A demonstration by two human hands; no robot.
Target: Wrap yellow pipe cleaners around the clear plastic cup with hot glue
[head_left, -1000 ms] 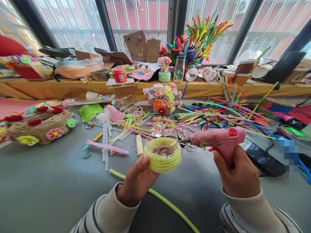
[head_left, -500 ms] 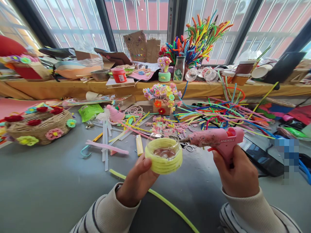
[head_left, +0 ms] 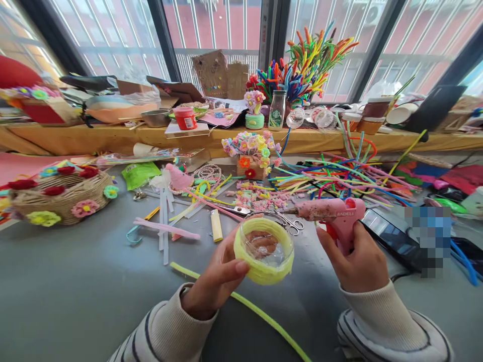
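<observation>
My left hand (head_left: 222, 269) holds a small clear cup (head_left: 264, 250) whose outside is wrapped in yellow-green pipe cleaner. The cup tilts so that its open mouth faces me. In my right hand (head_left: 356, 259) is a pink hot glue gun (head_left: 332, 211), gripped by its handle. Its nozzle points left, just above and behind the cup's far rim. A loose yellow-green pipe cleaner (head_left: 264, 315) lies on the grey table beneath my left hand. Scissors (head_left: 295, 224) rest behind the cup, partly hidden by it. A cream-coloured lighter (head_left: 216, 225) lies left of the cup.
Clear glue sticks (head_left: 165, 229) and a pink strip (head_left: 168, 229) lie to the left, near a woven basket (head_left: 71, 198) with flowers. Colourful pipe cleaners (head_left: 339, 176) spread behind the glue gun. A black phone-like device (head_left: 392, 239) lies at right. A flower box (head_left: 249, 165) stands at centre back.
My left hand has tipped the cup's mouth toward me and shifted it slightly right and down. The glue gun has moved a little left, its nozzle now over the far rim.
</observation>
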